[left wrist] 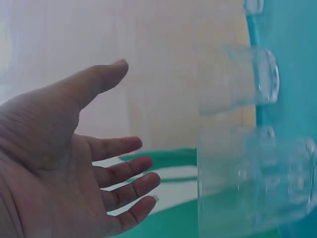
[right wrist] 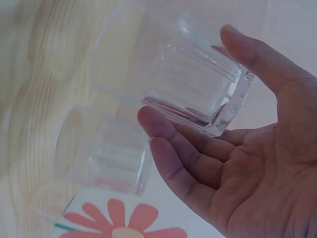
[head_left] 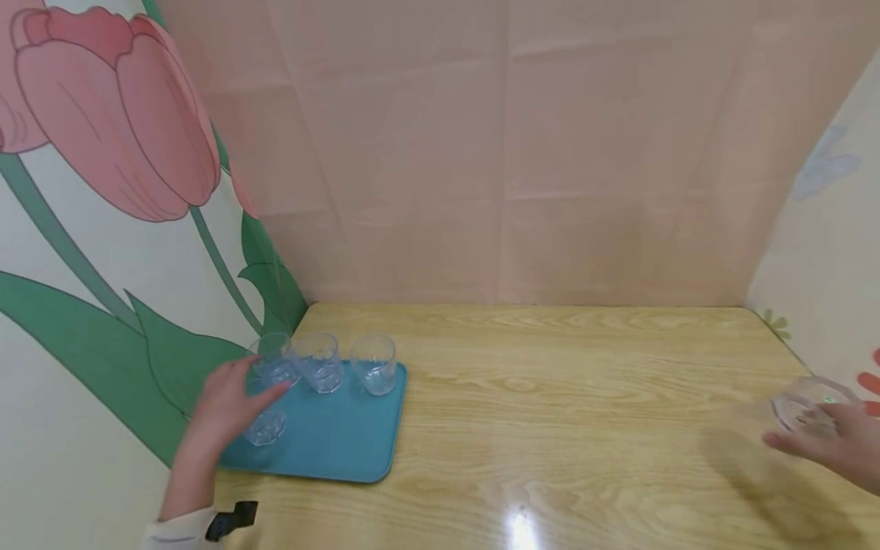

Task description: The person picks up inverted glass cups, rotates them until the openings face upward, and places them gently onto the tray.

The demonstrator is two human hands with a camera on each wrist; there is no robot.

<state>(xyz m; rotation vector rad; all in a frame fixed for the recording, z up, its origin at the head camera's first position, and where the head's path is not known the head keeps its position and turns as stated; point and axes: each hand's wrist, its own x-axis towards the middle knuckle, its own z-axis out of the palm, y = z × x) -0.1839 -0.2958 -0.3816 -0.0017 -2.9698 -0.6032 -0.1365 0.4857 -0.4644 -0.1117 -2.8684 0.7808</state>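
Several clear drinking glasses (head_left: 374, 367) stand upright on a blue tray (head_left: 337, 435) at the left. My left hand (head_left: 227, 401) hovers over the tray's left side, between a back-row glass (head_left: 282, 370) and a front glass (head_left: 266, 429). In the left wrist view, its thumb and fingers spread apart and the palm holds nothing; the nearest glass (left wrist: 233, 183) lies beyond the fingertips. At the far right, my right hand (head_left: 839, 443) holds a clear glass (right wrist: 193, 84) by its thick faceted base, rim downward. A second clear glass (right wrist: 106, 153) shows beside those fingers.
A wooden table (head_left: 550, 412) spans between the tray and my right hand. Pink sheeting (head_left: 509, 168) closes off the back. A tulip-printed panel (head_left: 96, 252) borders the left, and a flower-printed panel (head_left: 825, 267) stands close to the right hand.
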